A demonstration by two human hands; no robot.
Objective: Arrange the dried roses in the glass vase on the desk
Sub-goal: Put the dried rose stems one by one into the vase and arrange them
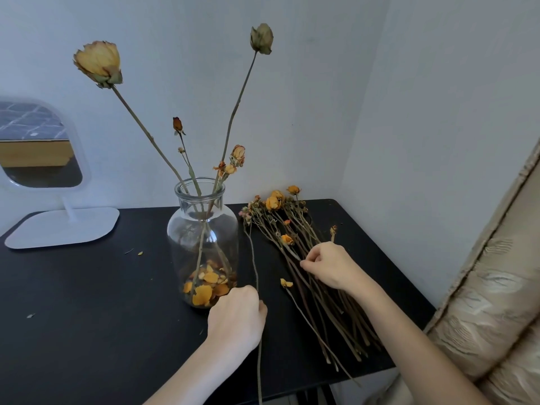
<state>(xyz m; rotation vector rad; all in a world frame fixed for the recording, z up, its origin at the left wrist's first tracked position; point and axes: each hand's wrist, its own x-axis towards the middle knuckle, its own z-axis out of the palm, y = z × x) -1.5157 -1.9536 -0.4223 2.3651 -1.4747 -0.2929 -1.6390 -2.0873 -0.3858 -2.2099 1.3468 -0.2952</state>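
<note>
A clear glass vase (pixel 187 229) stands mid-desk with several dried roses (pixel 99 64) upright in it and loose orange petals at its bottom. To its right a pile of dried roses (pixel 295 238) lies flat on the black desk (pixel 87 302), heads toward the wall. My left hand (pixel 235 317) sits just right of the vase base, shut on one long thin rose stem (pixel 253 258) that runs from a small pinkish head near the pile to the desk's front edge. My right hand (pixel 330 264) rests on the pile, fingers pinching a stem there.
A white-framed mirror on a flat white stand (pixel 62 228) occupies the back left of the desk. A beige patterned upholstered edge (pixel 496 287) rises at the right. Walls close the corner behind. A loose petal (pixel 286 283) and small crumbs lie on the desk.
</note>
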